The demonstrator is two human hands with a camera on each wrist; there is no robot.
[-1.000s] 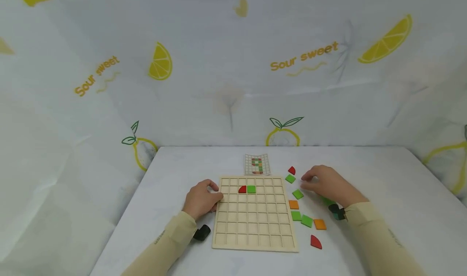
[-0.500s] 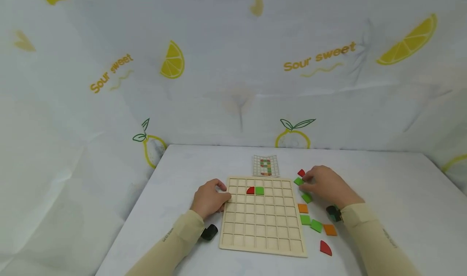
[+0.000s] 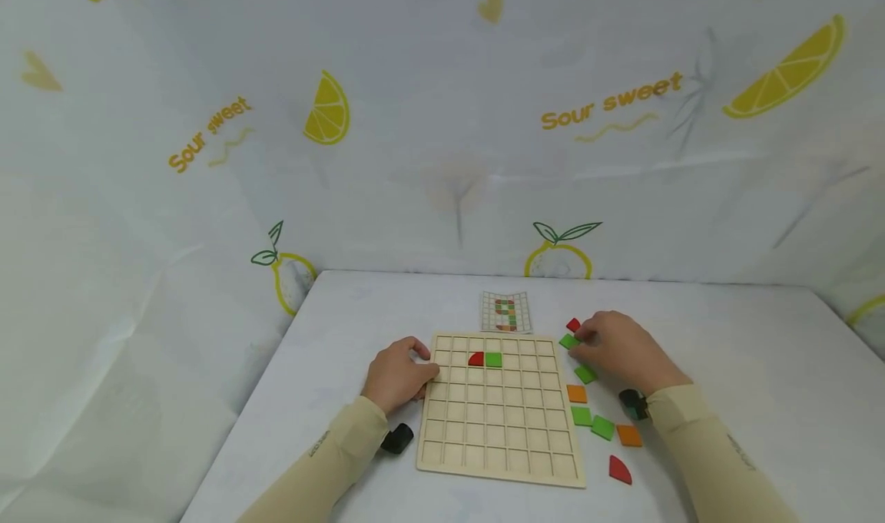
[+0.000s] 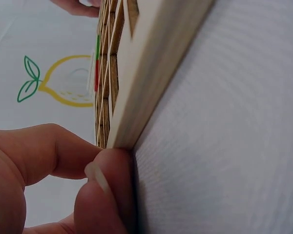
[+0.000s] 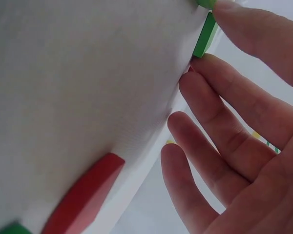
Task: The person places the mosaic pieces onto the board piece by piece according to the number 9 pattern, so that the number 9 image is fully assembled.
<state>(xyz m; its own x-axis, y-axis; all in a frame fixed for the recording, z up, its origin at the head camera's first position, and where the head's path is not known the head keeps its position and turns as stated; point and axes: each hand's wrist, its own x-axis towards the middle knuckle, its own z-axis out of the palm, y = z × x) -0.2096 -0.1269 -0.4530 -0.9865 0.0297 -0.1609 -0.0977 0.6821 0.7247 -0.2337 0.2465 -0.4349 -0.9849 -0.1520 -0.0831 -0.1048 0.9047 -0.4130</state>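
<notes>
In the head view, a pale wooden grid board point(image 3: 501, 415) lies on the table, with a red quarter-circle tile point(image 3: 476, 359) and a green square tile point(image 3: 493, 360) in neighbouring cells of an upper row. My left hand point(image 3: 397, 375) holds the board's left edge; the left wrist view has the fingertips point(image 4: 115, 168) against the board's side point(image 4: 141, 87). Right of the board, my right hand point(image 3: 622, 348) pinches a loose green square tile point(image 3: 569, 342) between thumb and index finger. From the right wrist, that tile point(image 5: 204, 36) shows between the two tips, the other fingers spread.
A pattern card point(image 3: 506, 312) lies behind the board. Along the board's right side are more loose tiles: green squares point(image 3: 603, 428), orange squares point(image 3: 629, 435) and red quarter-circles point(image 3: 620, 470). A lemon-printed cloth point(image 3: 442, 124) hangs behind the table.
My right hand has moved left to the green square tile near the board's upper right corner. The left hand stays at the board's edge. The head view has shifted slightly.
</notes>
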